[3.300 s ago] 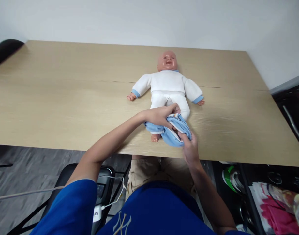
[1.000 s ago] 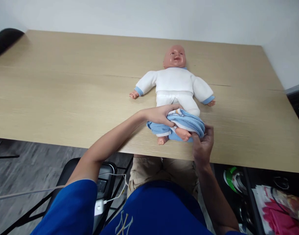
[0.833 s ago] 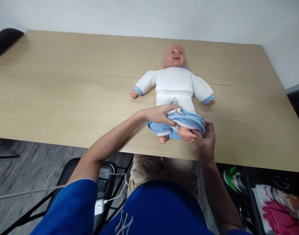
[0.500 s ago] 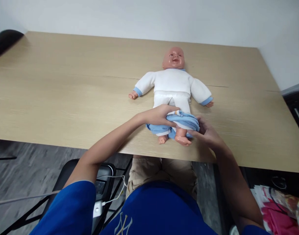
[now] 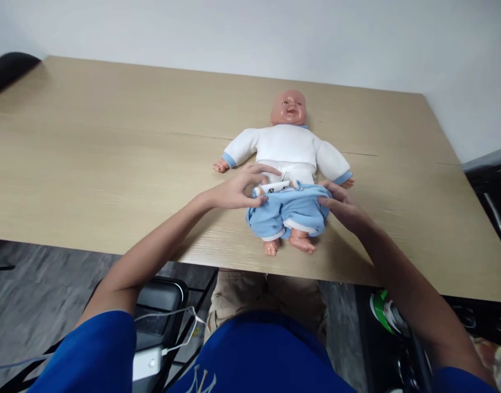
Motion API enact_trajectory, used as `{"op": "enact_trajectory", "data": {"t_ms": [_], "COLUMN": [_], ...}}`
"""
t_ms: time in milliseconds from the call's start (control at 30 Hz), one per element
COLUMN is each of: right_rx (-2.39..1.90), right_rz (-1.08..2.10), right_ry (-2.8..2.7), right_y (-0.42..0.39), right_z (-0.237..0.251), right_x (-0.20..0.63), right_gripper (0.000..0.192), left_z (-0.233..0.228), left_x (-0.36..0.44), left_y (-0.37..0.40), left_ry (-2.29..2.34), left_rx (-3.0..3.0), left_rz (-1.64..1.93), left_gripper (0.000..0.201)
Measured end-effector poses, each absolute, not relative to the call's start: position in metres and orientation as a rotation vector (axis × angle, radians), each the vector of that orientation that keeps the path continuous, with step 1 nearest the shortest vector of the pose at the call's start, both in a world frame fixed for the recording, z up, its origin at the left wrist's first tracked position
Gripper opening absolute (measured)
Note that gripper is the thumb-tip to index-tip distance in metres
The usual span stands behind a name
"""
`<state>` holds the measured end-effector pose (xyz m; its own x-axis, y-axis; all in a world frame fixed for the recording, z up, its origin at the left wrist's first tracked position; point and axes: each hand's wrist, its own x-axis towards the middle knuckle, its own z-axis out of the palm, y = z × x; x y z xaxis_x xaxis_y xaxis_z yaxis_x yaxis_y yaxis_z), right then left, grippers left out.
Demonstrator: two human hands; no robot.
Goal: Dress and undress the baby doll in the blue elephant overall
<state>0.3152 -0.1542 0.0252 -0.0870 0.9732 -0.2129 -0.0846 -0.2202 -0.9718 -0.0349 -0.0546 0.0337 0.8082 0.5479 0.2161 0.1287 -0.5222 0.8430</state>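
Head view — doll (image 5: 286, 146) in blue trousers (image 5: 303, 208), waistband (image 5: 276, 187) nine-to-three o'clock: left hand (image 5: 234, 190) at nine, grip spread — right hand (image 5: 345, 208) at three, grip pinching it.

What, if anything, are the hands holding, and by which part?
The right hand holds the blue pants at one side of the waistband; the left hand touches the other, its grip unclear.

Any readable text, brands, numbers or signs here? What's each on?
None legible.
Blue shirt: pale emblem, cut off by the picture's edge; letters uncertain.
Light-blue pants: small dark print near the waistband, too small to read.
White box: small round mark, too small to make out.
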Motion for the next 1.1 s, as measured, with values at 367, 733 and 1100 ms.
{"op": "enact_trajectory", "data": {"t_ms": [367, 733, 1100], "right_rx": [-1.238, -1.154, -1.209], "right_rz": [1.289, 1.279, 1.164], "right_ry": [-0.922, -1.052, -1.220], "right_y": [-0.147, -0.141, -0.128], "right_z": [-0.006, -0.019, -0.020], "right_x": [0.284, 0.287, 0.310], "right_gripper": [0.054, 0.054, 0.052], "left_z": [-0.012, -0.027, -0.024], "left_x": [-0.034, -0.027, -0.028], "left_y": [-0.068, -0.072, -0.063], "left_ry": [0.866, 0.752, 0.741], "left_rx": [1.748, 1.517, 1.272], "left_rz": [0.900, 0.933, 0.857], "left_gripper": [0.052, 0.062, 0.060]}}
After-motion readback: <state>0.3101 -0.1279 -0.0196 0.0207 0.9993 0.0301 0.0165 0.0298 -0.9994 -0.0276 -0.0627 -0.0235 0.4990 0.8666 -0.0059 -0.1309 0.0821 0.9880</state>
